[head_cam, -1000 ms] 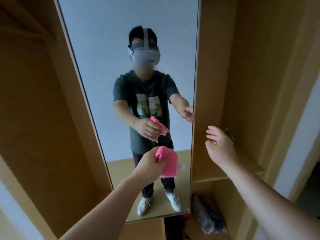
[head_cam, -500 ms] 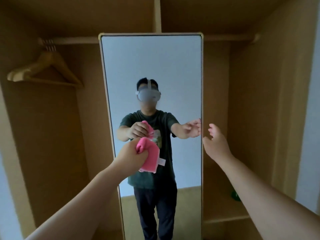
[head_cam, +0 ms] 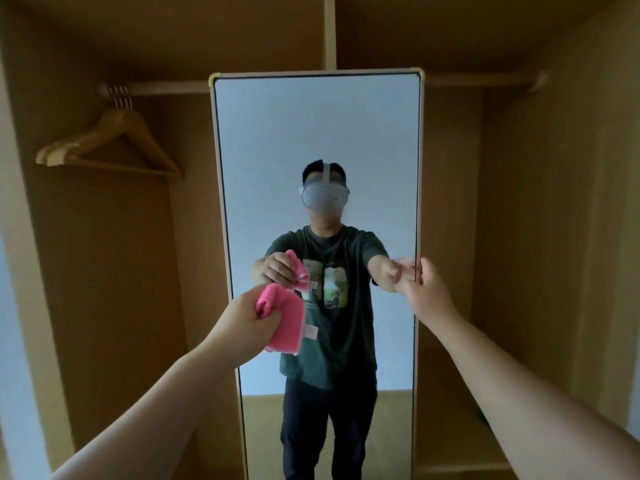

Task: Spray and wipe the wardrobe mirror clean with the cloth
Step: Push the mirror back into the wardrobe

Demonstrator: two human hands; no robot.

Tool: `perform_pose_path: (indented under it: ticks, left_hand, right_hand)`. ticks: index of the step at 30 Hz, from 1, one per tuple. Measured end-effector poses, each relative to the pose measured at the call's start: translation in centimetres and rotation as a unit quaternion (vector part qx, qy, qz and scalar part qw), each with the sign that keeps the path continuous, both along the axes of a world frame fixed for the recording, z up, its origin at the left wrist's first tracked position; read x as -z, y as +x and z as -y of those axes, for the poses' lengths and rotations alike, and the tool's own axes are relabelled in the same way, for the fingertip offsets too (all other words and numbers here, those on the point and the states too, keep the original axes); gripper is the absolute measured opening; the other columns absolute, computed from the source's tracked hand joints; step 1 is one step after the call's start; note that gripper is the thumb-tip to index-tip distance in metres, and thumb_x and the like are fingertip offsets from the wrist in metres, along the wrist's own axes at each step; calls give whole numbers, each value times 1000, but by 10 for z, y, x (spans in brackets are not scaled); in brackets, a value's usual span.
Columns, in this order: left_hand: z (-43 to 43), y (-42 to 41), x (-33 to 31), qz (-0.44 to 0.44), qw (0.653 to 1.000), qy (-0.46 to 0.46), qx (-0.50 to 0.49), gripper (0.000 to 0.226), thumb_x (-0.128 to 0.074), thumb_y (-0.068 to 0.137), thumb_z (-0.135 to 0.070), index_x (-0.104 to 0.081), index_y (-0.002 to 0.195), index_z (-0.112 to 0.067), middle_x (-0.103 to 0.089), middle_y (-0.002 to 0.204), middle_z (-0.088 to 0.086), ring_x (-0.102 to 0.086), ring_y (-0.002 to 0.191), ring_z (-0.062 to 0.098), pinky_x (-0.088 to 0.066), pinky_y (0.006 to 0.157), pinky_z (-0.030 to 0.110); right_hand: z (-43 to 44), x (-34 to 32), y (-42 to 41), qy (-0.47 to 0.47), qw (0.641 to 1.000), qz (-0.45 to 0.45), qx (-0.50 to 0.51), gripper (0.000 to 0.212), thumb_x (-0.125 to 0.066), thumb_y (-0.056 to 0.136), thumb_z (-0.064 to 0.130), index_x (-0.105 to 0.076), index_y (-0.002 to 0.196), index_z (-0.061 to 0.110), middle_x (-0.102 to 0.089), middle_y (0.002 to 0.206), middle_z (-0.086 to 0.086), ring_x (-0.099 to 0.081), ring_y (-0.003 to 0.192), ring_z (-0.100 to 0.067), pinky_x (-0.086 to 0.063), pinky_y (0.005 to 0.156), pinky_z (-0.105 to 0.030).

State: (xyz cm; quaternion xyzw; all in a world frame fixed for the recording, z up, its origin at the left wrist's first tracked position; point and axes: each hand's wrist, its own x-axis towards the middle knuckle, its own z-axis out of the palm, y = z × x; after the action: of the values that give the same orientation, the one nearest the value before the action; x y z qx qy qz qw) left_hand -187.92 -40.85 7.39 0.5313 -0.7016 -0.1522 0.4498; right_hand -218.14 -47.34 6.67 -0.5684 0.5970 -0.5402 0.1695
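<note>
Cloth (head_cam: 285, 320) hangs from left hand's (head_cam: 247, 315) closed grip.

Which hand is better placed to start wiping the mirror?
Left. The left hand already grips the pink cloth before the mirror; the right hand is at its right edge, holding no cloth.

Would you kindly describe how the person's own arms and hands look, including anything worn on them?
Both forearms are bare to the frame's lower edge: no sleeves, gloves, watch or rings visible on the left hand or right hand. The mirror reflection shows a dark green short-sleeved T-shirt, sleeves ending above the elbows.
</note>
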Motion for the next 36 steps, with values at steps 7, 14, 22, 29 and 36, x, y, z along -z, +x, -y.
perform_pose_path:
  ticks: [7, 14, 22, 29, 36]
  left_hand:
    - [5, 20, -2, 1, 999, -20, 47, 18, -51, 90, -3, -61, 87, -17, -66, 77, 7, -62, 70, 22, -49, 54, 28]
    - [19, 64, 0, 0, 996, -27, 88, 11, -50, 84, 2, -60, 86, 0, -66, 82, 21, -65, 83, 37, -54, 71, 51]
    - [28, 105, 9, -1, 985, 4, 172, 31, -51, 91, 0, -60, 88, -30, -66, 79, 2, -66, 59, 3, -47, 44, 15]
    - [32, 127, 6, -16, 981, 15, 192, 33, -50, 89, 0, -58, 89, -33, -66, 84, 2, -66, 63, -2, -47, 43, 14]
    - [40, 143, 9, -23, 982, 9, 189, 24, -49, 88, -10, -63, 93, -30, -67, 82, -1, -65, 64, 11, -49, 46, 20]
  right_hand:
    - [-23, 10, 14, -50, 997, -13, 54, 49, -41, 99, 28, -36, 145, 13, -50, 143, -11, -48, 129, -31, -41, 106, -49]
    - [-66, 19, 53, -105, 984, -41, 138, 55, -37, 103, 35, -25, 153, 15, -35, 155, -8, -34, 141, -27, -30, 114, -41]
    - [-106, 31, 102, -161, 963, -99, 191, 49, -40, 103, 25, -32, 151, 18, -46, 148, -5, -47, 132, -23, -42, 108, -40]
    - [-112, 39, 135, -251, 931, -162, 209, 52, -49, 99, 13, -35, 149, 14, -58, 127, -5, -55, 108, -8, -42, 88, -8]
    - [-102, 39, 158, -334, 866, -302, 216, 48, -43, 99, 21, -43, 140, -3, -60, 99, -15, -59, 85, -23, -55, 69, -33]
